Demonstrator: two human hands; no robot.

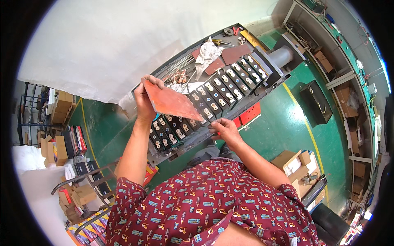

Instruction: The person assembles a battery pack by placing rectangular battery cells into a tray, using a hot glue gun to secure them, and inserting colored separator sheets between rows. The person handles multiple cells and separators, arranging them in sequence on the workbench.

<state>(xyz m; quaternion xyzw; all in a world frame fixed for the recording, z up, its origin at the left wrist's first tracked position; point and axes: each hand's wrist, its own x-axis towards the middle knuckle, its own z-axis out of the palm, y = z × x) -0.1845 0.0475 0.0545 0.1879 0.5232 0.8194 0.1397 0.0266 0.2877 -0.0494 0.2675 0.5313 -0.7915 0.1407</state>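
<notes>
I hold a flat reddish-orange sheet (pixel 170 101) up in front of me with both hands. My left hand (pixel 143 100) grips its upper left edge. My right hand (pixel 223 129) pinches its lower right corner. Behind the sheet runs a long row of dark rectangular battery cells (pixel 221 92) with white and metal terminals on top, packed side by side in a metal tray (pixel 186 143) on the workbench.
More reddish sheets (pixel 234 53), a crumpled white cloth (pixel 207 53) and metal rods (pixel 178 67) lie at the bench's far side. A black box (pixel 316 102) stands on the green floor at right. Cardboard boxes (pixel 297 164) sit lower right, shelving with boxes at left.
</notes>
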